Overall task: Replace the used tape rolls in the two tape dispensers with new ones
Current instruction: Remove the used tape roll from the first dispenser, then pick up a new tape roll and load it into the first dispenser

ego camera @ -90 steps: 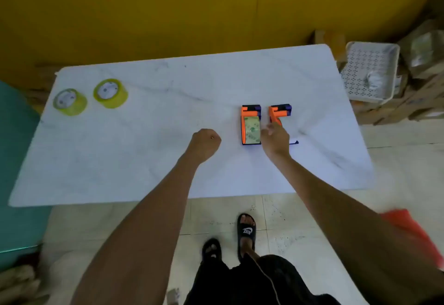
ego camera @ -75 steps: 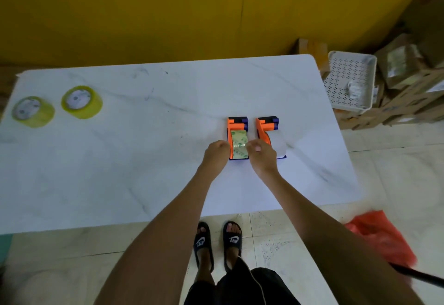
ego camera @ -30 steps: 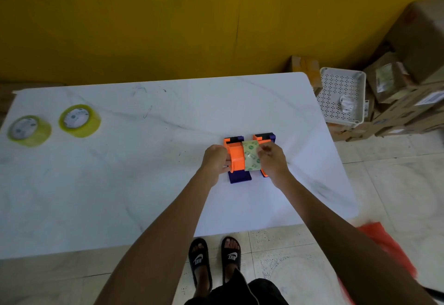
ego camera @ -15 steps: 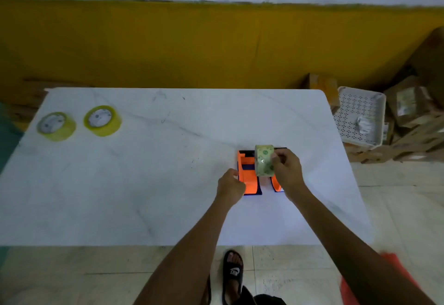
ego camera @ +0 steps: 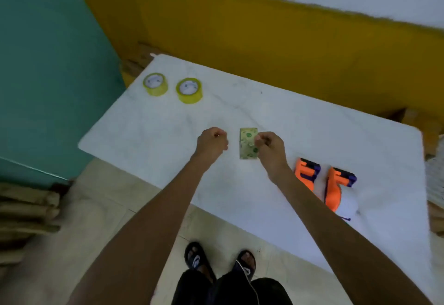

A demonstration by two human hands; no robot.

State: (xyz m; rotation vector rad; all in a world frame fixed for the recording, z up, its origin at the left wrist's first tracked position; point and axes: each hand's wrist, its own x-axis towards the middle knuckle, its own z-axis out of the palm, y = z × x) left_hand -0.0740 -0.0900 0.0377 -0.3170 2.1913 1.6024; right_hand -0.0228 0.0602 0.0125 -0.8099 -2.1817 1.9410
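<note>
My right hand (ego camera: 269,149) grips a used tape roll (ego camera: 248,143), pale green with printed dots, on edge over the middle of the white table (ego camera: 276,117). My left hand (ego camera: 211,143) is a closed fist just left of the roll, holding nothing I can see. Two orange and purple tape dispensers (ego camera: 308,177) (ego camera: 337,188) lie side by side to the right of my right forearm. The left one has no roll in it. Two new yellow tape rolls (ego camera: 155,84) (ego camera: 189,90) lie flat at the table's far left corner.
A teal cabinet (ego camera: 48,76) stands left of the table and a yellow wall (ego camera: 264,40) runs behind it. Stacked cardboard (ego camera: 26,211) lies on the floor at the left. My sandalled feet (ego camera: 221,259) are at the table's near edge.
My right hand has lifted the used roll out of the left dispenser and carried it left, away from both dispensers. My left hand let go of the dispenser and moved left too. The view swung left.
</note>
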